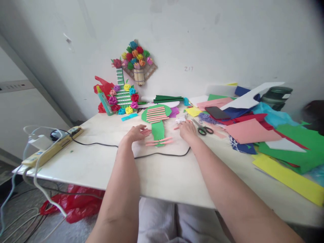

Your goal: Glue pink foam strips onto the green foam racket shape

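1. Green paper cutout [158,129], round at the far end and narrow at the near end, lies flat on the table [172,175] between two bare hands; pink sticks [156,114] cross both ends.
2. Left hand [136,133]: palm down, fingers loosely curved beside short pink sticks. Right hand [187,130]: fingers bent, a pink tip showing beside them. Whether either grips anything, I cannot tell.
3. Just right of the right hand: scissors [201,130], then a dark phone [217,113] among coloured paper sheets [253,131].
4. Behind, to the left: a tilted glue bottle [105,103] beside a flower-trimmed green decoration [123,96].
5. Far left: a power strip [53,148]; a black cable [162,154] crosses the table.
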### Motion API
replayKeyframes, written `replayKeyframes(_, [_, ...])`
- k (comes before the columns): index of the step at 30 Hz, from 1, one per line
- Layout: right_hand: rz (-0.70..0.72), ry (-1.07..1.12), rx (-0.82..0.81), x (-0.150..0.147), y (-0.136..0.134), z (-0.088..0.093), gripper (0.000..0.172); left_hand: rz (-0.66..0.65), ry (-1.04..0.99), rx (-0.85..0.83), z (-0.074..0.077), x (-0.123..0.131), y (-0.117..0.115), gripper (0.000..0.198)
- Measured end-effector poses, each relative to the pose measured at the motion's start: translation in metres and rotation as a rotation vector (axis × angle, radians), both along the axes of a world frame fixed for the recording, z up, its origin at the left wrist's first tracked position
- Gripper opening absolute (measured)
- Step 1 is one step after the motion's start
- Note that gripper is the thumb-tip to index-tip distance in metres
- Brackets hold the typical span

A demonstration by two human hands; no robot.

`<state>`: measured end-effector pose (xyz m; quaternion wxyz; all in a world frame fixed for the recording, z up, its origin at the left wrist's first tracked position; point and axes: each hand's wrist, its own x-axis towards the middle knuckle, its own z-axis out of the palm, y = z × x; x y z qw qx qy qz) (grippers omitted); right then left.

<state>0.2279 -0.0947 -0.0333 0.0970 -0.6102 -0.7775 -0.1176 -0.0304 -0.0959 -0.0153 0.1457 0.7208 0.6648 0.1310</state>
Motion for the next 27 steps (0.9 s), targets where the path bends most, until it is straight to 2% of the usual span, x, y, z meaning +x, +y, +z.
replayKeyframes(6, [-0.029,-0.004,0.071,0.002,0.006,-0.004,0.036,0.084,-0.029,0.123,-0.018,-0.010,0.020,0.052])
replayKeyframes(12, [0.001,-0.033,0.060,0.002,0.005,-0.003,0.036,-0.004,0.082,0.075,-0.006,-0.007,0.030,0.049])
replayKeyframes(17, [-0.015,-0.060,0.014,0.005,0.002,0.004,0.035,0.041,0.106,0.025,0.001,-0.005,0.028,0.052])
replayKeyframes(22, [-0.062,0.044,0.024,0.005,-0.001,0.018,0.030,0.099,0.143,0.041,0.000,-0.012,0.031,0.054])
replayKeyframes(25, [0.011,0.149,-0.001,-0.008,-0.005,0.025,0.026,0.173,0.164,0.056,-0.003,-0.020,0.036,0.053])
replayKeyframes(27, [0.122,0.186,-0.021,-0.022,-0.007,0.028,0.024,0.225,0.161,0.075,-0.006,-0.025,0.037,0.052])
